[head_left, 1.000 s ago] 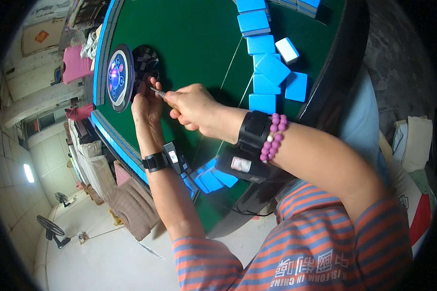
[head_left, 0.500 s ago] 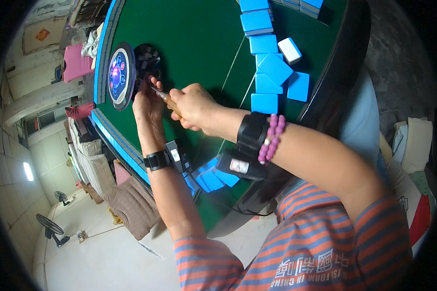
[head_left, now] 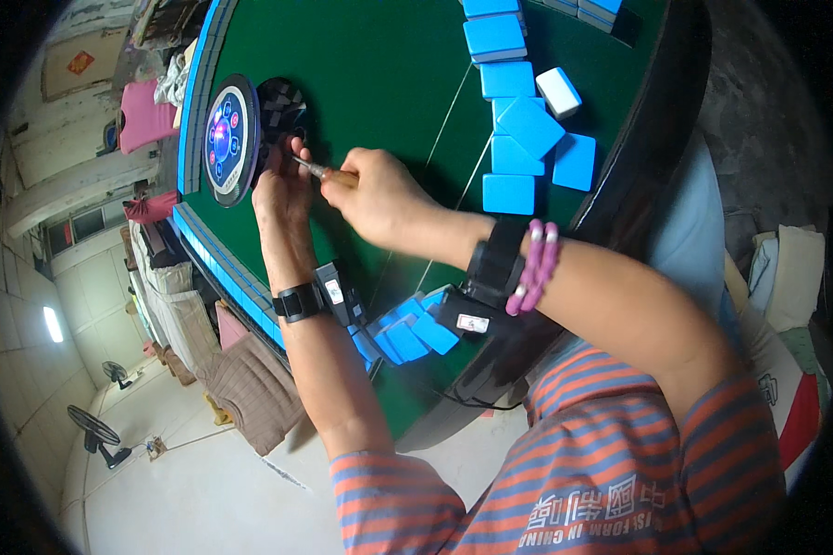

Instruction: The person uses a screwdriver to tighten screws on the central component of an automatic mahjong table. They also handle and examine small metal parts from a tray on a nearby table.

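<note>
My right hand [head_left: 379,197] is closed round the wooden handle of a screwdriver [head_left: 317,170]. Its thin metal shaft points left toward the fingers of my left hand [head_left: 283,190]; the tip is too small to make out. My left hand is palm up with curled fingers, against the dark underside of a raised round control panel [head_left: 230,141]. What those fingers grip is hidden. The panel stands tilted on edge, its lit buttons facing left. Beside it shows a black, glossy patterned part [head_left: 280,97] in the middle of a green mahjong table [head_left: 370,83].
Blue-backed mahjong tiles [head_left: 509,194] lie in a loose row at the right, one white tile [head_left: 558,93] among them. More tiles [head_left: 407,335] lie near my forearms. Tile rows line the left edge, and a dark rim [head_left: 620,157] borders the table. Two fans [head_left: 94,427] stand beyond.
My right hand has shifted a little right and up, and more of the screwdriver's shaft shows between the hands. My left hand and the control panel have hardly moved.
</note>
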### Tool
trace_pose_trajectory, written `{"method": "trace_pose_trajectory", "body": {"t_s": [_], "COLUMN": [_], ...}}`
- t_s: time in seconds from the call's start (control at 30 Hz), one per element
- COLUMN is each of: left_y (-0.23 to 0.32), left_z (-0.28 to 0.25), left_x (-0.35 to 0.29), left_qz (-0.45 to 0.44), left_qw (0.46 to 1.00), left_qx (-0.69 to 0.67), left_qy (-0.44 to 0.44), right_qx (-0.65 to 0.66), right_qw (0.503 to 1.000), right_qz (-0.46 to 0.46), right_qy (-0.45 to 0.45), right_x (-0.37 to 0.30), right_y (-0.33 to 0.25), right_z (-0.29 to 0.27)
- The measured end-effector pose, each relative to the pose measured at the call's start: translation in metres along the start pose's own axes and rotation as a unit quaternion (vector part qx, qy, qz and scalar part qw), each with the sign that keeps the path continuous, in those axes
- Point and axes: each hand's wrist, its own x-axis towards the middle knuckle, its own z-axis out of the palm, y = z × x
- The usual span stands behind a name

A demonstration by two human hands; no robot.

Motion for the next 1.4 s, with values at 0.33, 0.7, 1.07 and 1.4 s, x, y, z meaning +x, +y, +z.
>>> {"method": "trace_pose_trajectory", "body": {"t_s": [0.33, 0.7, 1.07, 1.4], "left_y": [0.008, 0.003, 0.000, 0.003], "left_z": [-0.010, -0.003, -0.007, -0.002], "left_x": [0.008, 0.001, 0.008, 0.004], "left_qz": [-0.042, -0.019, -0.009, -0.014], "left_qw": [0.999, 0.999, 0.999, 1.000], "left_qx": [0.002, 0.027, 0.034, 0.007], "left_qy": [0.029, 0.009, 0.004, 0.014], "right_qx": [-0.314, 0.385, 0.012, -0.431], "right_qw": [0.940, 0.901, 0.999, 0.875], "right_qz": [-0.123, 0.187, 0.036, -0.205], "right_qy": [0.045, -0.075, 0.017, 0.076], "right_x": [-0.013, -0.001, 0.005, -0.006], "right_y": [-0.011, 0.012, -0.001, 0.000], "right_z": [-0.010, -0.003, 0.003, 0.000]}}
